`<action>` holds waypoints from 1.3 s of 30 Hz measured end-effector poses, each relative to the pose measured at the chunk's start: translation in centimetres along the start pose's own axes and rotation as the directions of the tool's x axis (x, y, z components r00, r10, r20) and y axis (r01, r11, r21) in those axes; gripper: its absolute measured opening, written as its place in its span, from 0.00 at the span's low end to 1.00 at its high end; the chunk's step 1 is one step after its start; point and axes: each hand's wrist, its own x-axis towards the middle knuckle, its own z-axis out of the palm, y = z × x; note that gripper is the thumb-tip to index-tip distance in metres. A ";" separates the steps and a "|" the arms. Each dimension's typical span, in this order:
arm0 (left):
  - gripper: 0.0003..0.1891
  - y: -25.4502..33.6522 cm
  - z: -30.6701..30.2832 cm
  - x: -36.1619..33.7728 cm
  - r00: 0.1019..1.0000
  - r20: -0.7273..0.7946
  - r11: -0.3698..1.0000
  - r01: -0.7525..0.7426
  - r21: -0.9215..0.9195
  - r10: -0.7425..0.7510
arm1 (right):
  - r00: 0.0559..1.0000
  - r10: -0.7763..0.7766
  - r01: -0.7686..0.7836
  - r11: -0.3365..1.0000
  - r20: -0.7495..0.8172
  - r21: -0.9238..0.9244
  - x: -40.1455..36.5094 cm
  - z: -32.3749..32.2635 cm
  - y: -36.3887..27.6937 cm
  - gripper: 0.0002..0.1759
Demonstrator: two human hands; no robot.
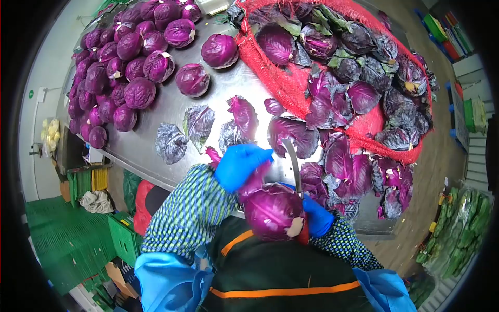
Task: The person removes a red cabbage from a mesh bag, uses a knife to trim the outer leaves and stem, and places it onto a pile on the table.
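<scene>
A red cabbage [273,213] is held close to my apron, its pale cut stem end facing right. My left hand [240,165], in a blue glove, is closed on a loose purple leaf [253,182] at the cabbage's upper left. My right hand [318,217], also gloved in blue, is at the cabbage's right side, gripping a knife [295,167] whose curved blade points up and away from me. The cabbage partly hides its fingers. Peeled leaves [292,136] lie on the metal table [171,96] beyond my hands.
A pile of smooth red cabbages [130,47] is at the table's far left. A red mesh sack [278,86] of cabbages with dark outer leaves spreads across the right. More leaves [345,166] are heaped near the right edge. Green crates [125,236] stand on the floor at left.
</scene>
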 end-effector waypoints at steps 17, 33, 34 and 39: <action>0.56 -0.1 5.9 -8.6 0.902 -0.317 0.947 -0.320 -0.041 0.292 | 0.632 -0.571 0.339 -0.404 0.524 -0.850 0.1 7.9 -6.7 0.23; 0.38 -0.5 5.2 -8.5 0.984 0.180 0.345 0.172 -0.923 -0.009 | 0.841 -0.389 0.409 0.000 0.377 -0.913 -0.1 7.3 -9.6 0.25; 0.40 -0.4 5.4 -8.5 0.966 0.260 0.301 0.251 -0.920 -0.009 | 0.836 -0.400 0.408 -0.005 0.376 -0.913 -0.2 6.9 -9.7 0.25; 0.42 -1.6 6.3 -8.2 0.933 0.350 0.270 0.358 -0.894 -0.078 | 0.713 -0.599 0.330 -0.171 0.364 -0.928 0.1 4.2 -8.6 0.14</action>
